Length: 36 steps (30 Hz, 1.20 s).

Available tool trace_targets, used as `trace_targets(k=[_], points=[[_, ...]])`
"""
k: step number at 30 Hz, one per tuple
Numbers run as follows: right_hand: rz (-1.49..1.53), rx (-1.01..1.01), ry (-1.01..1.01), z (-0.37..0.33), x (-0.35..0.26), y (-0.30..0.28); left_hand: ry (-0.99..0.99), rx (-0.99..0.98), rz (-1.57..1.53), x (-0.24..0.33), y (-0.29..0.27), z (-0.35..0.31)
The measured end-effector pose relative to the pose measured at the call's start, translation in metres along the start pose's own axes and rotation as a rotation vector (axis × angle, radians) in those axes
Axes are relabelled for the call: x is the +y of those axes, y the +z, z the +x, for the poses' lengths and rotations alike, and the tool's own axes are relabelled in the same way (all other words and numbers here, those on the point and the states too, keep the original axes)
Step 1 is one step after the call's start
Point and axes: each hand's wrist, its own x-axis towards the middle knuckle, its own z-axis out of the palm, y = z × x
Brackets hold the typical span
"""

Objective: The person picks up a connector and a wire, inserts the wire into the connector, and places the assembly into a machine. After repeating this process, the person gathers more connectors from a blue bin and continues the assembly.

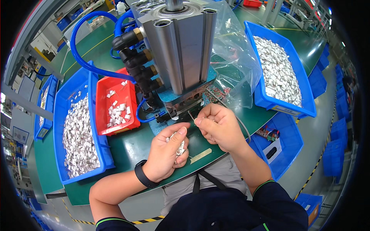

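Note:
Small white rectangular parts with thin wire leads (180,148) fill the curled fingers of my left hand (163,154), which has a black band at the wrist. To its right, my right hand (221,129) is closed in a pinch on a thin wire lead (191,115) that points up toward the machine; the rest of that piece is hidden by my fingers. Both hands are just in front of the lower tooling (185,106) of a metal pneumatic press (179,54). Whether the wire lead touches the tooling is unclear.
White parts fill a blue bin (101,152) at left and another blue bin (252,57) at far right. A red tray (131,111) with fewer parts stands beside the press. Blue air hoses (75,42) loop left of it; a clear plastic bag (243,73) lies to its right.

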Motion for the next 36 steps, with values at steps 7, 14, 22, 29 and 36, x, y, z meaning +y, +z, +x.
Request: trace_targets(k=[7, 14, 22, 29, 36], points=[[0.373, -0.183, 0.222, -0.005, 0.000, -0.006, 0.007, 0.008, 0.016, 0.000, 0.001, 0.001], [-0.054, -0.198, 0.134, -0.014, 0.002, 0.013, 0.040, 0.002, -0.001, -0.002, -0.003, 0.001], [-0.466, -0.116, -0.073, -0.021, 0.002, 0.020, 0.026, 0.037, 0.021, 0.000, 0.001, 0.002], [-0.305, -0.070, -0.095, -0.019, 0.009, 0.012, 0.011, -0.042, -0.010, -0.001, -0.002, 0.001], [0.158, 0.001, 0.043, -0.016, 0.012, 0.005, 0.064, -0.034, 0.001, -0.005, -0.003, -0.002]])
